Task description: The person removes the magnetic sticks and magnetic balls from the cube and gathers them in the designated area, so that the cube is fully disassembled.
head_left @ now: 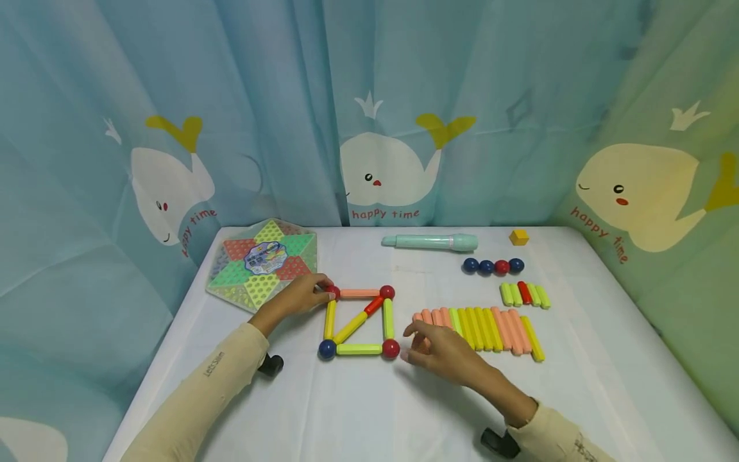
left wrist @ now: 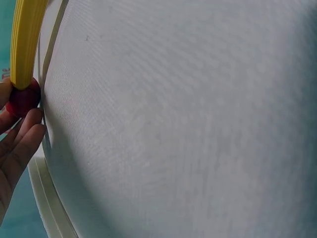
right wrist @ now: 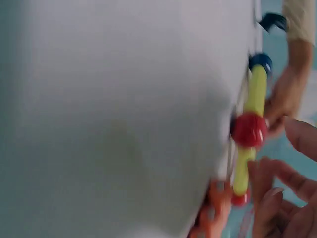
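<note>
A square frame of magnetic rods and balls lies on the table, with a yellow and red diagonal (head_left: 351,327) across it. At its far left corner my left hand (head_left: 297,295) pinches a red ball (left wrist: 24,100), from which a yellow rod (left wrist: 26,44) runs in the left wrist view. The near left corner is a blue ball (head_left: 327,349). Just right of the near right red ball (head_left: 390,348), my right hand (head_left: 444,351) hovers with loosely bent fingers and holds nothing. It partly covers a row of pink, yellow and green rods (head_left: 485,328).
Behind the rods lie short green and red rods (head_left: 524,294) and a line of blue and red balls (head_left: 487,267). A pale green microphone-shaped stick (head_left: 430,242) and a yellow cube (head_left: 519,237) lie at the back. A hexagonal star-patterned game board (head_left: 262,256) stands left.
</note>
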`<state>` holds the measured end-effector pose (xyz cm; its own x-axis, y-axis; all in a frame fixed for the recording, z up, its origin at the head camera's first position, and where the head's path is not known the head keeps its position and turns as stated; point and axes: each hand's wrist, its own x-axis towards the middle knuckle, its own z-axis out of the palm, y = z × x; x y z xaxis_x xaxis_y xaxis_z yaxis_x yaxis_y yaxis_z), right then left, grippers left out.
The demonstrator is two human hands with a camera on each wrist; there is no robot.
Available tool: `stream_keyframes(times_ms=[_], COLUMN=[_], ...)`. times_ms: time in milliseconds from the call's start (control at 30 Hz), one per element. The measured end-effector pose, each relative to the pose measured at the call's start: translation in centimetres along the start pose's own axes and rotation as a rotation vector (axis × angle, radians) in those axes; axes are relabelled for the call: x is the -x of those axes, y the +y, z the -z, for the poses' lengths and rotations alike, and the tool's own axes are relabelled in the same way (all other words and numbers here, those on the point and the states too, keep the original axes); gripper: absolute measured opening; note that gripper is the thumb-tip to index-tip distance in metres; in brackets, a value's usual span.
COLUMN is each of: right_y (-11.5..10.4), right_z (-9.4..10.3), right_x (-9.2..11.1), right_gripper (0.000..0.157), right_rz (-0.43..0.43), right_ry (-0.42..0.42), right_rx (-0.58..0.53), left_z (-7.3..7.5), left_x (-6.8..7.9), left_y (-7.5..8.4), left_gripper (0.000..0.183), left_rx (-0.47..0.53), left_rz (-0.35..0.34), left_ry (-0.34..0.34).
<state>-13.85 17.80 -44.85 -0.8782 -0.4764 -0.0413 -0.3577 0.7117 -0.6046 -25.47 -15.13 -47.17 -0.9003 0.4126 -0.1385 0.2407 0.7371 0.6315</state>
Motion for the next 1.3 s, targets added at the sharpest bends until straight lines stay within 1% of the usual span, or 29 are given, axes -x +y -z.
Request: stream_keyframes(times_ms=[100,167,300,400,533,667,833,933,1100,1300], right_y=[-0.9,-1.2,-1.4,-1.5,-1.7,-1.9,-1.9,-1.9,-2.0,-2.2], right_z=[-1.7,-2.5,-3.4,-3.7,-3.7,-3.8,-3.9,-4.0,-4.1,-3.8], right_x=[-1.0,-1.5,-2.2,-2.3,-2.5,-2.8,-3.0,-3.0,-2.9,-2.9], right_gripper=[0.038,0.038,0.032,0.029,0.024,0.019,0.017,0.016,0.016,0.016], right_rz=[0.008,0.020,0.043,0.053,0.080,0.104,0.072,0.061,0.062,0.059], right_ry=[-0.034,-0.044,0.002,0.025,0.041,0.051,0.040,0.033,0.032,0.012], right_rx=[0.060,0.100,0.182,0.206,0.192,0.159,0.147,0.135,0.120,0.093], left_z=[-0.1,-0.2,-0.1,-0.1,0.0,0.0,-0.1,-0.2,-0.1,-0.2], left_x=[-0.2,-0.3,-0.2,-0.1,0.0,0.1,0.1,0.1,0.1,0.1], left_y=[0.0,0.1,0.3,0.4,0.4,0.4,0.4,0.4,0.3,0.4], left_gripper=[0.030,0.029,0.028,0.028,0.030,0.031,0.031,0.030,0.030,0.031], left_rx=[0.004,0.009,0.004,0.004,0.004,-0.003,0.002,0.001,-0.009,-0.008], left_rz=[-0.003,-0.001,0.002,0.010,0.026,0.024,0.007,0.012,0.033,0.013], left_ry=[0.002,0.004,0.003,-0.001,-0.003,0.001,0.006,0.007,0.009,0.009])
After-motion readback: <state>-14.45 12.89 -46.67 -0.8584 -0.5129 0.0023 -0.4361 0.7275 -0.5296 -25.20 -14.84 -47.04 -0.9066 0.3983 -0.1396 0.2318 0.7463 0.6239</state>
